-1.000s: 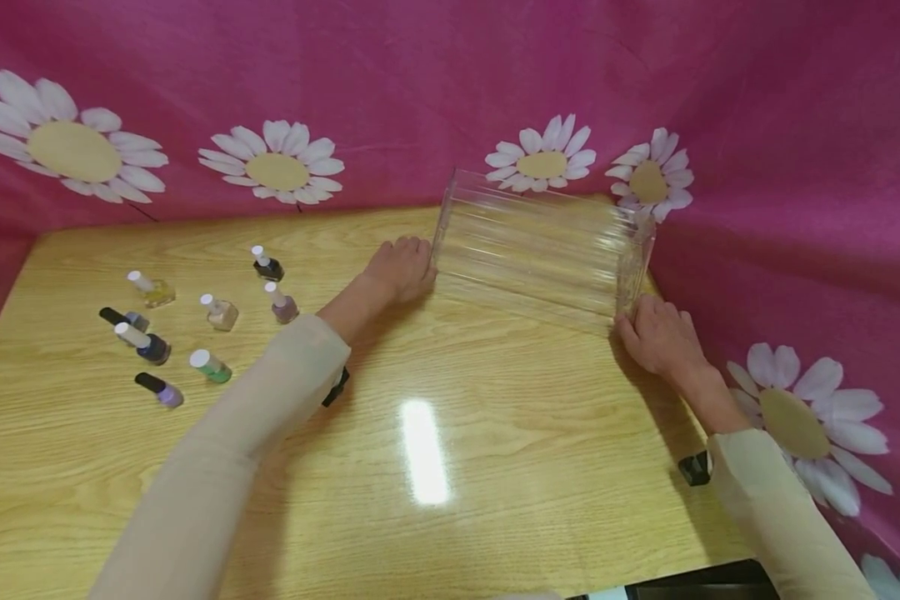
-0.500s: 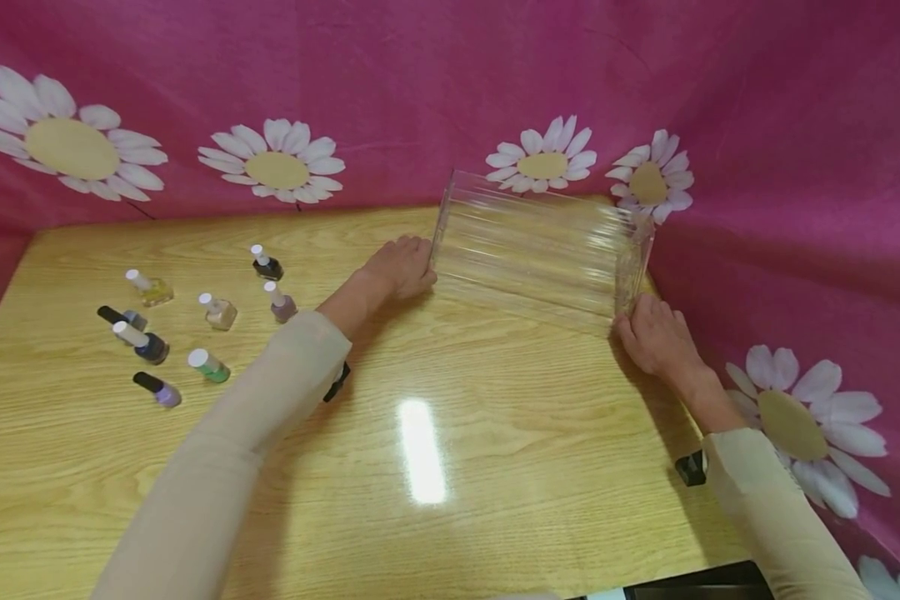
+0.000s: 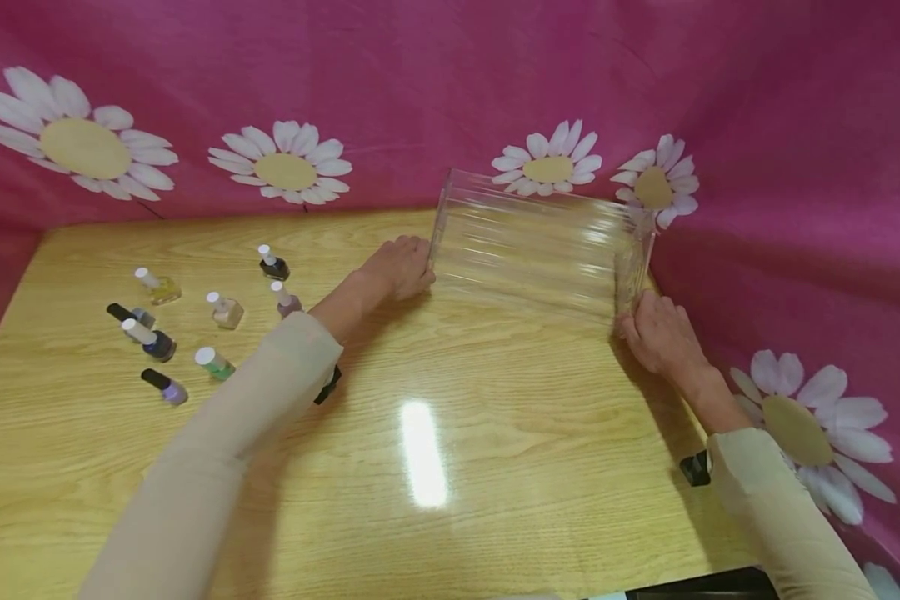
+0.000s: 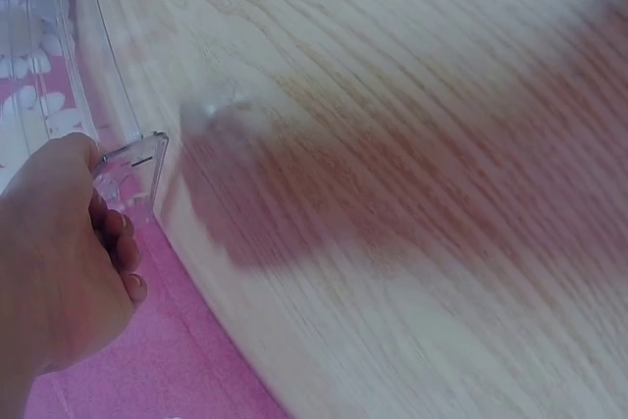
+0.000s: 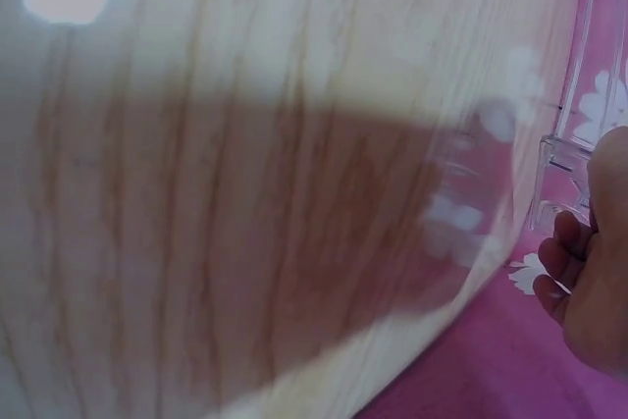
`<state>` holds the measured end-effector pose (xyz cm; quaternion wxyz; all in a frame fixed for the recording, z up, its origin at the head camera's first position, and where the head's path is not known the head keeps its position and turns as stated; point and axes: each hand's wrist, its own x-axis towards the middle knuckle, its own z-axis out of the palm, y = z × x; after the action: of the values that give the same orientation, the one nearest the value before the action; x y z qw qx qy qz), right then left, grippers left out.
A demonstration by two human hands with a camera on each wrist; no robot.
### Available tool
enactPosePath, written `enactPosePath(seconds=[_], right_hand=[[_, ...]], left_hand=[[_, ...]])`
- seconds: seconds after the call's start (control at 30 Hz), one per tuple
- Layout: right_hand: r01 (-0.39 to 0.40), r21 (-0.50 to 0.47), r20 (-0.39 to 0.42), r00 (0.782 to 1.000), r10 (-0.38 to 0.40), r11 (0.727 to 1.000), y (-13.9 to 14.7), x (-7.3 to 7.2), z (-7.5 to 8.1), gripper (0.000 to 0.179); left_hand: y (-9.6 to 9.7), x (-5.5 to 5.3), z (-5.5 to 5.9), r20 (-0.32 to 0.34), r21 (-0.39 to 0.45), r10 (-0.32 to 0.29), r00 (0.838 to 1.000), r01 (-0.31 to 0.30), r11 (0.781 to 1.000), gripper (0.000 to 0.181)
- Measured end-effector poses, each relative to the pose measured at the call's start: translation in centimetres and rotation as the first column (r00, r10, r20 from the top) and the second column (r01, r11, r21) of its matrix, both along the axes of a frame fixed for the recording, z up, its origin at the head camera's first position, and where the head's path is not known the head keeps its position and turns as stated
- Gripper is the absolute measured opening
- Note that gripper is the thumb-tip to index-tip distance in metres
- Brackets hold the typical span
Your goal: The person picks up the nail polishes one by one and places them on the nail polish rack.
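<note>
A clear plastic tiered rack (image 3: pixel 532 254) stands at the back right of the wooden table, its ridged steps facing me. My left hand (image 3: pixel 401 267) grips its left end, the fingers curled at the lower corner. In the left wrist view the rack's transparent side panel (image 4: pixel 137 169) sticks out past that hand. At the opposite end my right hand (image 3: pixel 663 337) holds the lower front corner. The right wrist view shows curled fingers (image 5: pixel 559 262) close against the rack's clear edge (image 5: pixel 559 154), partly cut off by the frame.
Several nail polish bottles, among them a green one (image 3: pixel 213 364) and a purple one (image 3: pixel 167 387), stand on the left of the table (image 3: pixel 495 433). A pink daisy-print cloth (image 3: pixel 412 100) hangs behind and to the right. A black object (image 3: pixel 705 583) lies at the front edge.
Both hands keep their hold on the rack, which stays in place. Only the head view has shifted slightly.
</note>
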<state>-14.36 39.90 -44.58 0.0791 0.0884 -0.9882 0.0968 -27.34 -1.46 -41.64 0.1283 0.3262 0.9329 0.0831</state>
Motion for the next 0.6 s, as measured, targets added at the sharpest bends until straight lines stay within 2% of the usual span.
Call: enactPosePath(seconds=[0.27, 0.6], right_hand=[[-0.039, -0.006, -0.037, 0.999, 0.039, 0.999, -0.9, -0.8, 0.1, 0.019], [-0.089, 0.009, -0.037, 0.995, 0.09, 0.996, -2.3, -1.6, 0.0, 0.019]], left_hand=[[-1.5, 1.0, 0.1, -0.044, 0.031, 0.021, 0.999, -0.02, 0.999, 0.027], [-3.5, 2.5, 0.4, -0.022, 0.046, 0.072, 0.997, -0.071, 0.996, 0.028]])
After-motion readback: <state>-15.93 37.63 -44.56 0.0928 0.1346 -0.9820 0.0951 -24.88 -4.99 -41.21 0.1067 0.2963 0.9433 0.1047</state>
